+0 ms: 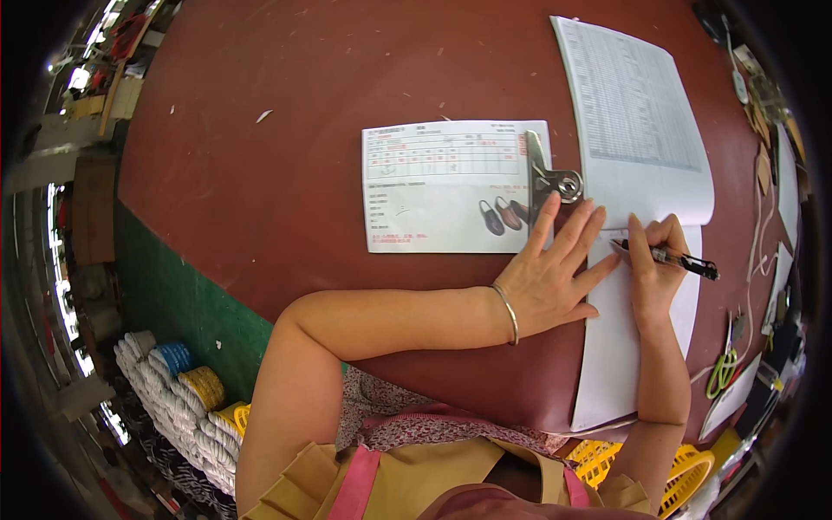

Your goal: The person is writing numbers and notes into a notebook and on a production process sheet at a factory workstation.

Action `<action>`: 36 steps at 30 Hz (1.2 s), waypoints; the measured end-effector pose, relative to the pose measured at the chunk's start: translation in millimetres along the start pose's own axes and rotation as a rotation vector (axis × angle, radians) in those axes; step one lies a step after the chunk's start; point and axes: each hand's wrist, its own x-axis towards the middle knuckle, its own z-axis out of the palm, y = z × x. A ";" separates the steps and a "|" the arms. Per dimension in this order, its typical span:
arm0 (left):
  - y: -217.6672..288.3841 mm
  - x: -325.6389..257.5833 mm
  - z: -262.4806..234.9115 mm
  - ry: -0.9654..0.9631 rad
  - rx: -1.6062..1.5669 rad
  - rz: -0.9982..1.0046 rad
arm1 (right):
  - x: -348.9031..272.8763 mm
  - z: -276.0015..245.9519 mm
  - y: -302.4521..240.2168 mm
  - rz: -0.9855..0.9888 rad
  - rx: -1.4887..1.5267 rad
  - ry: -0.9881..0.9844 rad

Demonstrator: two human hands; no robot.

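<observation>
My right hand [656, 277] grips a black pen [689, 262], its tip touching the lower page of an open notebook [620, 347]. The notebook's upper page [637, 104] carries a dense printed table. Fingers spread, my left hand [559, 264] lies flat across the notebook's left edge and the red tabletop, a bangle [507, 314] on its wrist. Just beyond its fingertips, a silver bulldog clip [559, 182] is clamped on the right side of a white printed form [433, 191]. The form shows a ruled table and pictures of dark and brown shoes.
Scissors with green handles [721, 373] lie right of the notebook, near a pale cord [767, 217]. Papers and other items crowd the table's right side. Yellow plastic baskets [689, 477] stand below the near edge. White bundles [173, 394] sit on the lower left.
</observation>
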 end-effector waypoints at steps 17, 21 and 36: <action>-3.9 1.9 -10.8 -0.032 0.127 0.002 | 2.0 6.9 -1.1 -0.071 -0.095 -0.033; -3.9 2.4 -12.1 -0.039 0.128 0.003 | 2.0 8.3 -3.7 -0.081 -0.101 -0.040; -2.8 2.1 -10.8 -0.040 0.139 0.003 | 1.6 7.8 -1.7 -0.096 -0.115 -0.011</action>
